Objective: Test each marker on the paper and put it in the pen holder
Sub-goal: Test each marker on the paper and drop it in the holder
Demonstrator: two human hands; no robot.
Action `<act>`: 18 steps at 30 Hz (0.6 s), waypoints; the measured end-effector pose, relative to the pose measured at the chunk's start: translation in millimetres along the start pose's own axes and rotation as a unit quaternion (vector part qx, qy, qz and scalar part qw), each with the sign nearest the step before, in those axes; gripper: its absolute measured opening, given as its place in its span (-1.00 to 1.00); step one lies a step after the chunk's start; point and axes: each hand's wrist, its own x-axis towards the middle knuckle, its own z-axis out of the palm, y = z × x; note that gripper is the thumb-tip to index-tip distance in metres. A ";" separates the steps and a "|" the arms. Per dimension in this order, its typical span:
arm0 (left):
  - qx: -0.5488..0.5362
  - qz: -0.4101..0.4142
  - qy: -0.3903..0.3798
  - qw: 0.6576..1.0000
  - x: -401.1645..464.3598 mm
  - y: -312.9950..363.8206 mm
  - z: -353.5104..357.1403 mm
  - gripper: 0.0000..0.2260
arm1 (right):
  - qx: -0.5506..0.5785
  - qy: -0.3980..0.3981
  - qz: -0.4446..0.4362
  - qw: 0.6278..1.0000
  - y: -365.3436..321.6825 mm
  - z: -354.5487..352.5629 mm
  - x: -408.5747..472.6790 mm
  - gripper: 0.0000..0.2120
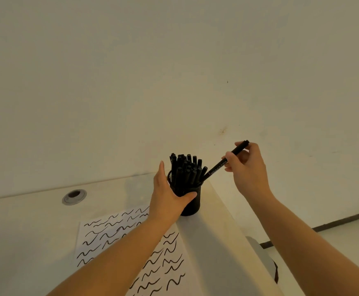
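Observation:
A black pen holder [192,205] stands at the table's far right corner, packed with several black markers [186,167]. My left hand [167,197] wraps around the holder's left side, thumb across its front. My right hand [248,167] pinches one black marker [223,162] near its upper end. This marker slants down to the left, with its lower tip at the holder's right rim among the other markers. A white paper [101,238] covered in black wavy test strokes lies on the table in front of the holder, partly under my left forearm.
The cream table [35,221] has a round metal cable grommet [74,196] at the back left. Its right edge runs diagonally just beside the holder. A plain wall [174,71] rises right behind the table. Floor and a dark baseboard [345,221] show at the right.

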 end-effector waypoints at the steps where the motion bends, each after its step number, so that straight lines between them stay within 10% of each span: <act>1: -0.002 0.005 0.013 1.000 1.0 0.2 2.5 0.03 | 0.006 0.005 0.001 1.000 0.9 2.0 1.6 -0.80; 18: 0.002 0.000 0.024 1.000 13.3 4.1 3.8 -0.28 | -0.065 -0.087 -0.023 0.994 35.1 39.5 -9.4 -0.79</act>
